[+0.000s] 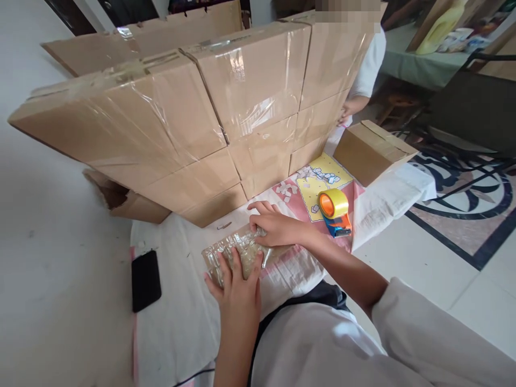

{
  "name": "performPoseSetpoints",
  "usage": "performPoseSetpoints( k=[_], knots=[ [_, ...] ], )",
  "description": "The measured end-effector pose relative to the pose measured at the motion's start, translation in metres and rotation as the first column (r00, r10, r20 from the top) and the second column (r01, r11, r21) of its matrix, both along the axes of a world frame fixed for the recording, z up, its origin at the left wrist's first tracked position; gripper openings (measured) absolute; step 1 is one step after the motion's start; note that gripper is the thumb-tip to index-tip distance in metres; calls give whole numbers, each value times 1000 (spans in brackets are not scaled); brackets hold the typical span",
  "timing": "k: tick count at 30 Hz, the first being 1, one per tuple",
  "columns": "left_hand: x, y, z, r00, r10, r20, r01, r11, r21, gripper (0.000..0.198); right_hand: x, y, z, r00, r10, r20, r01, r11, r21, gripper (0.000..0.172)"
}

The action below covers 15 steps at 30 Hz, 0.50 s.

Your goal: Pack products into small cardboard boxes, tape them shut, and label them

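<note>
A flat strip of cardboard with shiny, wrinkled clear packing tape over it lies on the cloth-covered table in front of me. On its near left part, my left hand rests with fingers spread, its fingertips touching the taped surface. My right hand reaches across the right part of the strip, fingers apart and slightly bent, touching the tape. It hides some of the cardboard. A tape dispenser with a yellow roll of tape stands right of my right hand.
A tall wall of taped cardboard boxes rises just beyond my hands. A black phone lies at left, a small pen-like item near the boxes. Paper scraps lie near a closed box. Another person's hand shows behind.
</note>
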State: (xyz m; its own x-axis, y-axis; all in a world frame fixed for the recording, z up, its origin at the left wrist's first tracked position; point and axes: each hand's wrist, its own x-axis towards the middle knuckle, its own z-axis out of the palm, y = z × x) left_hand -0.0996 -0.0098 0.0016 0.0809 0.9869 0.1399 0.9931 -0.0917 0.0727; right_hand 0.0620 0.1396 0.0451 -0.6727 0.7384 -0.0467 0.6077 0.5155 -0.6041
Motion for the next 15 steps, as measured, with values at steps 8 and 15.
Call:
performPoseSetpoints(
  k=[8,15],
  knots=[
    [5,7,13,994,-112,-18,113,988,105,40,72,12,-20,797,-543,-266,604,718,345,42],
    [9,20,-4,943,-332,-17,331,936,118,46,273,73,-62,519,-834,-189,854,494,163,22]
  ],
)
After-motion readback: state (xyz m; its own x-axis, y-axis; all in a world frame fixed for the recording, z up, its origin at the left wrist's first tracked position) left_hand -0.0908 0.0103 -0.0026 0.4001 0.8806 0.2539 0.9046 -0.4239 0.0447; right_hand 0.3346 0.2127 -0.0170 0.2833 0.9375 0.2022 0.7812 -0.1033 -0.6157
